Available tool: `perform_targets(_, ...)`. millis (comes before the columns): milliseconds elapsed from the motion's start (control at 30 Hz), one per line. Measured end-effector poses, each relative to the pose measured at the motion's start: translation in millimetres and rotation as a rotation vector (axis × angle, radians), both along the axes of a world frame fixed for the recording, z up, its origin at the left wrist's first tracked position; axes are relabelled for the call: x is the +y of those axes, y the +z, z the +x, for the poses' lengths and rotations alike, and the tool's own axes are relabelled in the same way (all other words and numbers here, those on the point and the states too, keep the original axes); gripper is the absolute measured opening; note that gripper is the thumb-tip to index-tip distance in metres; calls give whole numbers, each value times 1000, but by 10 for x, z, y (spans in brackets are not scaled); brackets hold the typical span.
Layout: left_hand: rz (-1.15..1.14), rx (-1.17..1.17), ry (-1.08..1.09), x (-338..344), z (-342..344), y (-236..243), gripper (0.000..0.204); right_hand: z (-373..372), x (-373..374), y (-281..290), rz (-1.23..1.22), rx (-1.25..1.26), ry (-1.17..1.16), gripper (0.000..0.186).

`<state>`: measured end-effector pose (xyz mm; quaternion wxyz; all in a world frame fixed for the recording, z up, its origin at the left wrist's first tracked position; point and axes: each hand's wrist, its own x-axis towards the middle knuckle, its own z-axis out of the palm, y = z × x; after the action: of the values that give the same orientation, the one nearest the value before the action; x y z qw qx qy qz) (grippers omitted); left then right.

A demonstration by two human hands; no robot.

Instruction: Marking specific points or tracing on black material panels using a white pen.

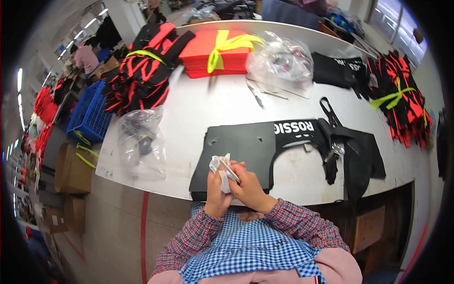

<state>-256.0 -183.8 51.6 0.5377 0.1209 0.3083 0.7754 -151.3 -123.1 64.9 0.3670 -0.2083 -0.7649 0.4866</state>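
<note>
Both my hands meet over the black sheet (241,139) near the table's front edge. My left hand (216,195) is closed around a crumpled piece of white and clear plastic film (224,182). My right hand (250,190) pinches a slim pale stick (231,171), pen-like in shape, against that film. The fingertips overlap, so part of the grip is hidden. To the right of the sheet lie cut black fabric pieces (359,158), one with white lettering. A small shiny metal object (336,150) rests on them.
Along the back are a red stack (215,52) tied with a yellow strip, black-and-red bundles (142,71) and a clear bag (281,59). Another clear bag (142,142) sits at left. A pen-like tool (255,94) lies mid-table. A blue crate (92,111) stands beyond the table (189,104).
</note>
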Motion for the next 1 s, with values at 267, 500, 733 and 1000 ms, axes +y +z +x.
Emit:
perform_targets(267,89,-58,-51,-172,-331,-1,49,-76,-249,140,220,125,52,21)
perform_targets(500,-63,140,170,-415,9,168,30,-79,-341,156,20,-98,111,17)
perform_targets(733,-332,12,663,-1317,-787,122,34,-27,-381,209,-93,-143,111,24)
perform_targets(1000,-646,-509,855,-1844,-1293,-1702,40,252,-136,-113,-186,-174,-65,16)
